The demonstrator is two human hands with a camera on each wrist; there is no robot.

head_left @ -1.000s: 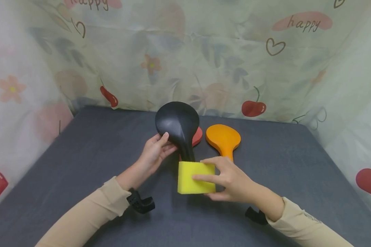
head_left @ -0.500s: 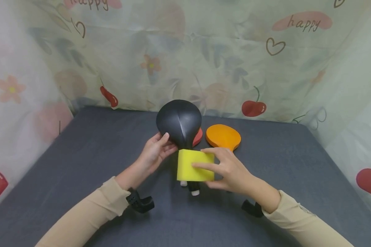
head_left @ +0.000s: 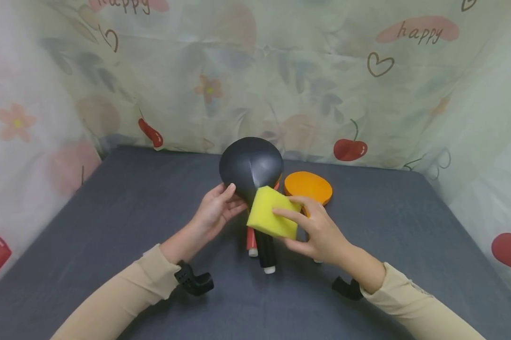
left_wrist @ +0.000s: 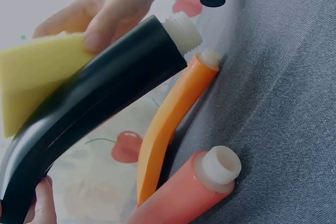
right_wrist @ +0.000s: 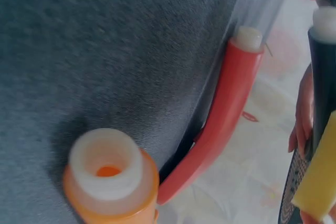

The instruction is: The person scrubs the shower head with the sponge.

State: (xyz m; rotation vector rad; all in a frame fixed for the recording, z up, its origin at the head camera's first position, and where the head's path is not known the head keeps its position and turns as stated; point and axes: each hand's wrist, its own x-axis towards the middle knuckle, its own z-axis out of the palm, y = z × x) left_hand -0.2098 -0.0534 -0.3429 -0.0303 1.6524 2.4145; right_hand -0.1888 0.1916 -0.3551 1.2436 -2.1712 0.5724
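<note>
1. My left hand (head_left: 215, 208) grips the black shower head (head_left: 249, 163) at the lower left of its round head, thumb on the smooth back, fingers underneath.
2. Black shower head: held up off the desk (head_left: 153, 198), near the middle of it, smooth back toward the head camera. Handle points down toward me; the white threaded end (left_wrist: 185, 32) is bare in the left wrist view. Part of the perforated face shows in the right wrist view.
3. My right hand (head_left: 323, 231) pinches a yellow sponge (head_left: 272, 215), with two fingers spread along its upper side and the thumb lower down.
4. Sponge: tilted, set across the neck and upper handle of the black shower head. The left wrist view shows it lying along the handle; it appears to touch.
5. Red shower head (head_left: 251, 240): on the desk, behind and below the black one. Mostly covered in the head view; handle and white end are visible.
6. Orange shower head (head_left: 308, 185): on the desk, just to the right of the other two. My right hand hides much of its handle; its hollow white end shows in the right wrist view.
7. Surroundings: dark grey cloth covers the desk. A fabric backdrop (head_left: 281, 71) with cherries, flowers, hearts and the word "happy" stands behind. I wear beige sleeves (head_left: 119, 288), with a black device (head_left: 196, 281) at each wrist.
</note>
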